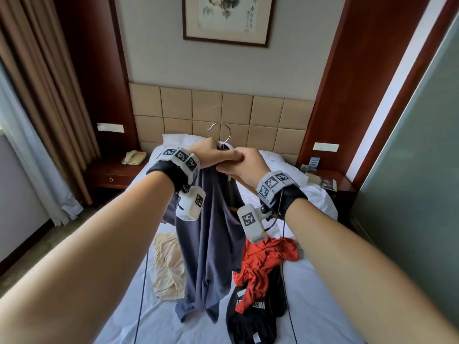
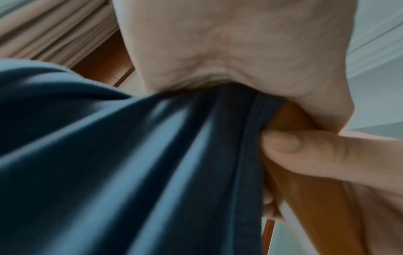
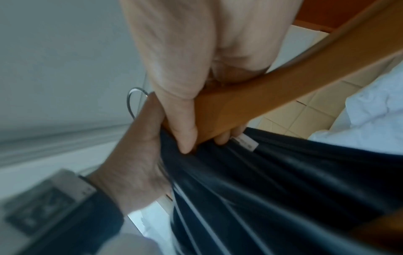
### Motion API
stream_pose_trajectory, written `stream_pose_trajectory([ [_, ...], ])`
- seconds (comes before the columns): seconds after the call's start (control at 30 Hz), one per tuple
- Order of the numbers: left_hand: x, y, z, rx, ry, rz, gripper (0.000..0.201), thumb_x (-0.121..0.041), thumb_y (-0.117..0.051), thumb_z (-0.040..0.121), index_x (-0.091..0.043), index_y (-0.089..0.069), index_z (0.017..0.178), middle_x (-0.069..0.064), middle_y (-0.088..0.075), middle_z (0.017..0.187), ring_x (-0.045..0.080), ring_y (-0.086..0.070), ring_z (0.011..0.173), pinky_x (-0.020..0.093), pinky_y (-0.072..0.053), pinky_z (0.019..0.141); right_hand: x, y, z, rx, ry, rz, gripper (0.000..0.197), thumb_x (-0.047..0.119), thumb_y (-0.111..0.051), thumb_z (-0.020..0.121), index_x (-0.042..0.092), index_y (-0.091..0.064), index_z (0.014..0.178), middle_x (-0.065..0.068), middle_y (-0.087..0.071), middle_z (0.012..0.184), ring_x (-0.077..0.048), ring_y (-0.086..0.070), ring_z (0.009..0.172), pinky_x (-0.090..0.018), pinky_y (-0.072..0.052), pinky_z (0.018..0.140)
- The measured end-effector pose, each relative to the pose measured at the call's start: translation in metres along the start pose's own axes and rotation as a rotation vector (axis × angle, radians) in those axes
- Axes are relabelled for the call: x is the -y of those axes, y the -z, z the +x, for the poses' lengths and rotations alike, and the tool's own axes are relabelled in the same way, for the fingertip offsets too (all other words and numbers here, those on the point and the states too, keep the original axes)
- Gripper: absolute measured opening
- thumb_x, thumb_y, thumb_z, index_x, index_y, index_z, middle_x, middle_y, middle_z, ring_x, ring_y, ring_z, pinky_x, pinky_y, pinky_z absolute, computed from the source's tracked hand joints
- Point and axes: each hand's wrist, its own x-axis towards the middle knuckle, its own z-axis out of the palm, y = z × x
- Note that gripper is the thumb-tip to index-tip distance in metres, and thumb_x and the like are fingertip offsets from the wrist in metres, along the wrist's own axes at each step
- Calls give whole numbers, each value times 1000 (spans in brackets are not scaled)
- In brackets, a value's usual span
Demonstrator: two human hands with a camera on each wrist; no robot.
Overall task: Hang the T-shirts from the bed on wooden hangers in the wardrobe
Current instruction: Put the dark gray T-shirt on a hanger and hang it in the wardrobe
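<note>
Head view: both hands are meeting at the hanger's neck over the bed (image 1: 323,294), left hand (image 1: 208,152) bunching the navy T-shirt (image 1: 211,244), right hand (image 1: 244,165) gripping the wooden hanger (image 1: 227,145).

Left wrist view: fingers are clamping the collar against the wood.

Right wrist view: the hanger's bare arm is running up and right, away from both grips; the collar looks set to travel that way.

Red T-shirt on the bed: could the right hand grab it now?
Probably not yet: the right hand grips the hanger with the blue T-shirt; the red T-shirt lies below.
</note>
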Motion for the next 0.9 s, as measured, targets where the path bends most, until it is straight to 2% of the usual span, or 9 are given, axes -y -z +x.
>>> stream_pose_trajectory([
  [0.13,0,-3,7,-15,-18,-26,60,-74,-59,54,-14,-53,57,0,-46,53,21,-43,55,37,-31,56,9,15,5,102,44,-161,22,25,-85,73,21,-64,77,5,-67,75,-8,-61,69,-28,-49,69],
  [0.23,5,4,3,-64,-15,-34,47,-60,-64,69,-13,-60,65,-1,-49,57,18,-46,56,29,-32,53,11,34,15,266,-28,-216,20,22,-81,80,14,-71,96,3,-68,85,-11,-61,80,-32,-49,82],
  [0.3,9,9,1,-99,0,-39,39,-51,-66,78,-15,-58,66,-2,-48,58,17,-46,55,28,-30,52,8,44,20,345,-112,-259,22,22,-73,84,10,-71,103,0,-67,90,-13,-57,85,-32,-46,82],
  [0.4,7,14,-2,-113,12,-37,37,-49,-66,82,-18,-53,66,-2,-46,60,15,-43,55,27,-28,51,5,49,23,407,-199,-230,4,12,-64,85,14,-67,83,-6,-60,85,-18,-51,83,-32,-41,78],
  [0.5,7,19,-2,-105,-25,-31,52,-58,-68,81,-17,-44,61,-2,-41,59,15,-38,50,27,-25,49,-1,47,28,378,-269,-300,20,14,-63,86,17,-62,66,-3,-58,70,-16,-47,70,-28,-39,68],
  [0.57,7,22,-4,-82,-65,6,66,-68,-69,75,-18,-31,55,-3,-32,53,15,-30,47,28,-21,48,-7,46,30,350,-306,-368,20,25,-66,86,19,-65,67,-2,-60,73,-16,-47,71,-26,-39,66],
  [0.63,7,24,-5,-87,-63,27,69,-68,-71,73,-18,-28,53,-3,-30,52,16,-30,47,28,-20,48,-15,49,30,301,-319,-413,21,35,-68,87,24,-66,69,0,-58,79,-14,-48,73,-25,-39,67],
  [0.77,8,28,-1,-160,-13,-17,54,-52,-71,79,-16,-37,56,-3,-35,55,17,-35,50,27,-21,48,-39,53,34,115,-301,-525,33,36,-65,88,22,-57,59,1,-56,63,-16,-52,62,-28,-42,59],
  [0.9,10,32,4,-190,-8,-43,43,-51,-69,78,-14,-53,65,-2,-46,59,17,-46,55,27,-30,49,-62,61,37,20,-333,-669,31,41,-51,82,18,-61,63,-5,-66,73,-25,-61,68,-36,-54,73],
])
